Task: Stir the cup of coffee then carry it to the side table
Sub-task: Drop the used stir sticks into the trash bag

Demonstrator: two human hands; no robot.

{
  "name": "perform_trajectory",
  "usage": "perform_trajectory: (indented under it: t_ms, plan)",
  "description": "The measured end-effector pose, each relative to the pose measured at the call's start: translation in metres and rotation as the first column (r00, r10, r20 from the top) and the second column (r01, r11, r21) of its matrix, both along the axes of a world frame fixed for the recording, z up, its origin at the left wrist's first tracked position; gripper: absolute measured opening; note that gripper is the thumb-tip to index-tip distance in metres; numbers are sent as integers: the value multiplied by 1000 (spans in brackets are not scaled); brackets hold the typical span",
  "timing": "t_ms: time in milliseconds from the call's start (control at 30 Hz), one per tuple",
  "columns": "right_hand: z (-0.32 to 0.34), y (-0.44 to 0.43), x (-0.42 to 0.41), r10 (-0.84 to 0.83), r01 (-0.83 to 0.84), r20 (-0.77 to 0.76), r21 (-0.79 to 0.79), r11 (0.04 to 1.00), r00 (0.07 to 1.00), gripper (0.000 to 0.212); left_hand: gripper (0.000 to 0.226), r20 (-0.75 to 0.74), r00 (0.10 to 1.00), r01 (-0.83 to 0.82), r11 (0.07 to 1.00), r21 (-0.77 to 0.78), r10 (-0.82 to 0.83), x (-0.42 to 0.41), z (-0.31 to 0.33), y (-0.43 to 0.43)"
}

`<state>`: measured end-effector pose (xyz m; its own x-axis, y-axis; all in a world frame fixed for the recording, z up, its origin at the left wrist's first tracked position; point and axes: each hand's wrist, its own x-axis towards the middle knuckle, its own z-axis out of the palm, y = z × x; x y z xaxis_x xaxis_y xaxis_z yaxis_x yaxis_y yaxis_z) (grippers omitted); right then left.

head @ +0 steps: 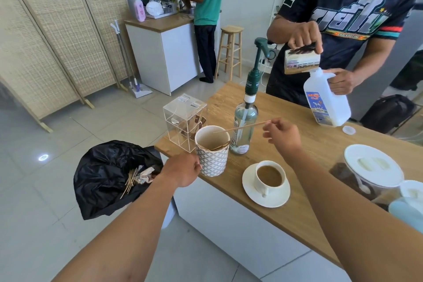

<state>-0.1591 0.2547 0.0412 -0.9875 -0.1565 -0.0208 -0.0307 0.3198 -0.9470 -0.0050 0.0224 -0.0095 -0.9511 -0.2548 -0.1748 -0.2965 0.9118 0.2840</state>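
Right hand [282,134] grip pinches a thin wooden stir stick [242,126]. Left hand [183,170] grip holds the patterned ceramic holder [214,162] at the wooden tabletop [315,144] edge, just beside the white coffee cup [270,177].

The single head-worn camera looks forward and down, close over the wooden counter [297,144].

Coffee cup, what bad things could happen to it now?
The saucer sits close to the counter's edge, so a bumping arm might push the cup off. The long stick pinched in the right hand crosses by the bottle and might knock it. The left hand grips the holder, which might tip.
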Motion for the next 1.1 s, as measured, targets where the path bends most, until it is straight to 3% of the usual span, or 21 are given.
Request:
perform_trajectory:
  t_ms: [200, 400, 533, 767, 1100]
  plan:
    - [15, 45, 0, -221, 246, 143, -191, 950, 965, 16, 29, 28, 996, 83, 996, -20, -83, -9, -2, 27]
    - [23, 83, 4, -355, 392, 186, -231, 891, 916, 16, 26, 79, 989, 124, 991, 52, -128, -19, -8, 52]
    - [16, 105, 7, -402, 425, 163, -145, 894, 901, 25, 26, 63, 986, 147, 985, 87, -153, -25, -11, 69]
    - [-8, 125, 13, -417, 422, 141, -5, 906, 898, 20, 24, 43, 970, 234, 966, 108, -239, -36, -18, 94]
    - [-58, 117, 6, -344, 309, 155, 211, 927, 926, 20, 44, 27, 959, 273, 946, 177, -282, -54, -40, 93]
